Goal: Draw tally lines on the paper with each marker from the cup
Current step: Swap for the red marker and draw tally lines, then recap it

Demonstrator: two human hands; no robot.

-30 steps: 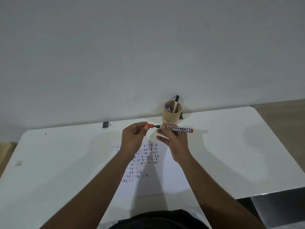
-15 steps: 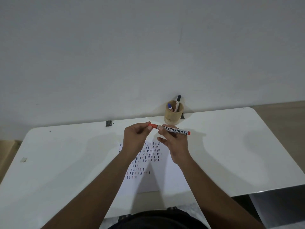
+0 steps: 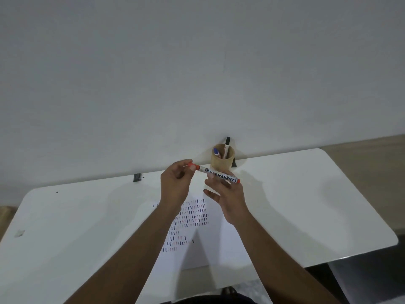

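I hold a white permanent marker with orange ends level above the table. My left hand pinches its orange cap at the left end. My right hand supports the barrel from below with loose fingers. The cap now sits on the marker. Beneath my hands lies a white paper with several rows of short tally lines in dark and reddish ink. Behind it, by the wall, stands a tan cup holding a blue-capped marker and a black-capped marker.
The white table has rounded corners and ends against a grey wall. A small black object lies at the far edge on the left, another dark piece right of the cup. A scrap of tape sits near the left edge.
The orange cap has gone from held apart, with the dark tip showing, to pushed onto the marker. The marker has tilted down to the right, and my right fingers have loosened.
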